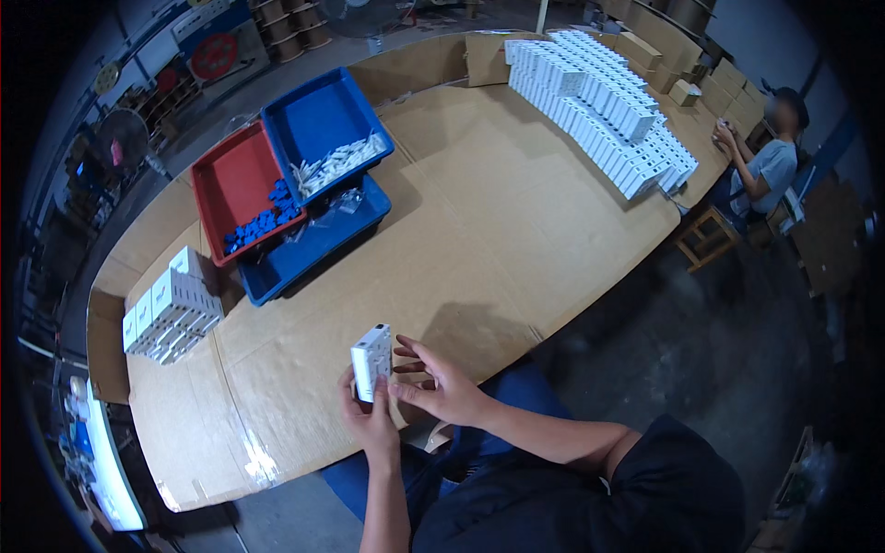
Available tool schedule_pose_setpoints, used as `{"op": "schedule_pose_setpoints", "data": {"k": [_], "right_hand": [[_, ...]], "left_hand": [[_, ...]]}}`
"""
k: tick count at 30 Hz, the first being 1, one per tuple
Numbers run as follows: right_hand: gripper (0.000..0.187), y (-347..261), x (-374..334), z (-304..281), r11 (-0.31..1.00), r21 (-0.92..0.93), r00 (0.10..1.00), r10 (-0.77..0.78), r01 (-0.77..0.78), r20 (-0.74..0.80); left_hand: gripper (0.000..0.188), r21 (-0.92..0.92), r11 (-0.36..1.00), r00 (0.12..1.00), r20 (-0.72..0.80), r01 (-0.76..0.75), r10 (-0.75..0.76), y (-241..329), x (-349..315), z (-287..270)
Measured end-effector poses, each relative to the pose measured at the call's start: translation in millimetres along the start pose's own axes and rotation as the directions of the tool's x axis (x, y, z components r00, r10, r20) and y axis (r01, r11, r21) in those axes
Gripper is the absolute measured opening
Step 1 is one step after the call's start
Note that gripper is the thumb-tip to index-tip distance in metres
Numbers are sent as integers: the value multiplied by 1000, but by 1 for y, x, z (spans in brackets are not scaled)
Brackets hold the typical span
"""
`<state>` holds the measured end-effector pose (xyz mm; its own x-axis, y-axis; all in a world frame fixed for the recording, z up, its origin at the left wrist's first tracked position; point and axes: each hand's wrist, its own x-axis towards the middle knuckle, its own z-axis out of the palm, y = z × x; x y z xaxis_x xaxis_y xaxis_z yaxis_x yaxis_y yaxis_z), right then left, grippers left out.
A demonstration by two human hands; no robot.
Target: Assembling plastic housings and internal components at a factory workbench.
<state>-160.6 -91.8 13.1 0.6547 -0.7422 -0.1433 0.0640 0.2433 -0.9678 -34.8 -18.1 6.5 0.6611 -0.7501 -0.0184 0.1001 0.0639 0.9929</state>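
My left hand point(371, 419) grips a white rectangular plastic box point(366, 361) by its lower end, thumb on the side that carries dark slots and raised parts. The box stands on end just above the near edge of the table; its exact kind is unclear. Beside it, on the right, my right hand point(444, 391) has its fingers apart and holds nothing. Its thumb tip comes close to the lower part of the box; whether they touch is hard to see.
Cardboard covers the table point(461, 212). A red tray point(241, 166) holds blue pieces; a blue tray point(313, 101) holds white sticks, above another blue tray point(318, 253). White boxes stack at left point(175, 304) and far right point(599, 106). A person point(770, 166) sits at right.
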Motion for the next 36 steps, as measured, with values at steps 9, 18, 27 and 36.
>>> {"op": "schedule_pose_setpoints", "data": {"k": [9, 18, 27, 36], "right_hand": [[106, -12, 1, -81, 964, 176, 963, -161, 201, -215], [70, -112, -4, -366, 779, -533, 322, -623, 329, -713], [83, -196, 9, -627, 808, -584, -21, -584, 81, -811], [94, -225, 56, -720, 898, -440, 127, -439, 16, -890]], "left_hand": [[69, 183, 872, 825, 457, -454, 334, -11, 4, 66], [65, 447, 765, 836, 506, -463, 211, -37, 2, 89], [58, 562, 658, 839, 500, -501, 212, -42, 5, 100], [53, 627, 548, 820, 527, -554, 225, -39, 6, 108]]}}
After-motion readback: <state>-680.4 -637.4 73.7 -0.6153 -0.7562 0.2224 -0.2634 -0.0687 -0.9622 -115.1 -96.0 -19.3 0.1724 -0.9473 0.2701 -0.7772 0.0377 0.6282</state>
